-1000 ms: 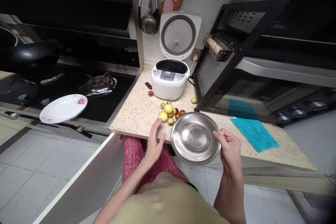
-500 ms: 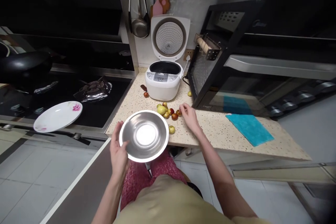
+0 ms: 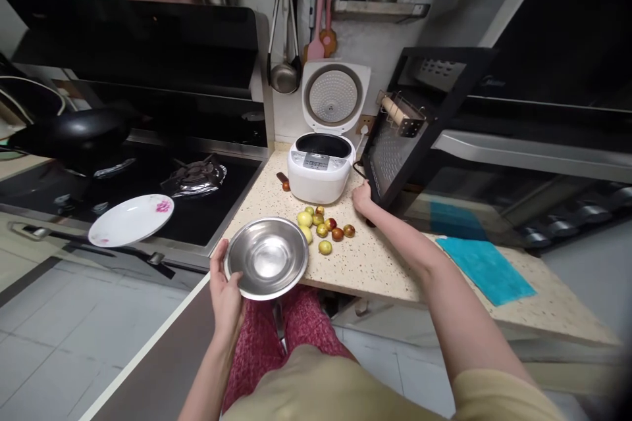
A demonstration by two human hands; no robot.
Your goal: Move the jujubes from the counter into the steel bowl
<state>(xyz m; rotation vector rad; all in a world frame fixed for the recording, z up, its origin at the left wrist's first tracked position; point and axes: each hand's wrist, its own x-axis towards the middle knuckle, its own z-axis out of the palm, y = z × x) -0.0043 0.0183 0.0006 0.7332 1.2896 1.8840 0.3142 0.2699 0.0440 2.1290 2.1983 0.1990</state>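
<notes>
My left hand (image 3: 227, 293) grips a stainless steel bowl (image 3: 269, 260) by its left side, thumb over the rim. The bowl is held tilted in front of the counter edge, with nothing in it. My right hand (image 3: 363, 198) is curled close to the counter between the rice cooker and the oven. Its fingertips are turned away, so what they close on is hidden. Several green and reddish-brown jujubes (image 3: 322, 230) lie in a loose group between the bowl and my right hand. One more brown jujube (image 3: 286, 186) sits left of the cooker.
The white rice cooker (image 3: 320, 174) stands at the back, lid up. An oven (image 3: 533, 177) with a black rack fills the right side. A teal cloth (image 3: 486, 270) lies on the counter (image 3: 380, 270). At left, a flowered plate (image 3: 131, 220) rests by the stove, near a wok (image 3: 81, 131).
My right hand has moved from beside the jujube group back toward the cooker, covering where a green jujube lay. The bowl has tilted slightly in my left hand. The view has shifted.
</notes>
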